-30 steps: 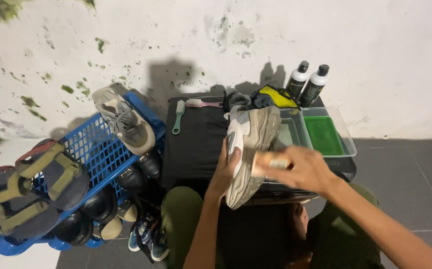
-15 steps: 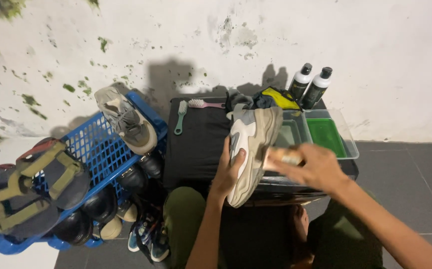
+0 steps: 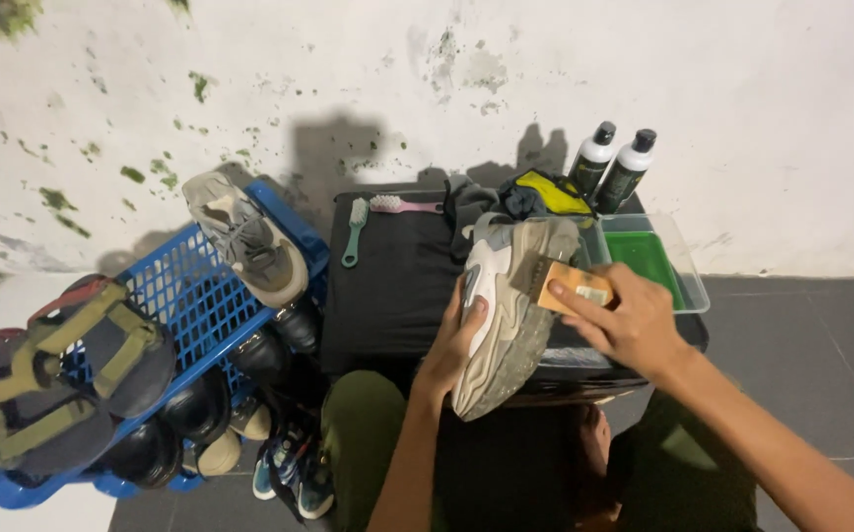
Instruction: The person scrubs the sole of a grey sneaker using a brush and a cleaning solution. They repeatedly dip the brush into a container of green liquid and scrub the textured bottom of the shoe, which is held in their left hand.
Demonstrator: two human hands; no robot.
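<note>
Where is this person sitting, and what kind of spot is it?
It looks like a makeshift shoe-cleaning spot on a tiled floor by a stained wall. The left hand steadies a sneaker while the right hand presses a brush on it, beside a blue basket of shoes and two bottles.

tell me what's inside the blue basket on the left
The blue basket holds a grey sneaker on its rim, olive strapped sandals and dark shoes. Anything beneath them is covered.

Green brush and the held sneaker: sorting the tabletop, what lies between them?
In the head view, a pink brush and bare black table lie between green brush and sneaker.
</note>
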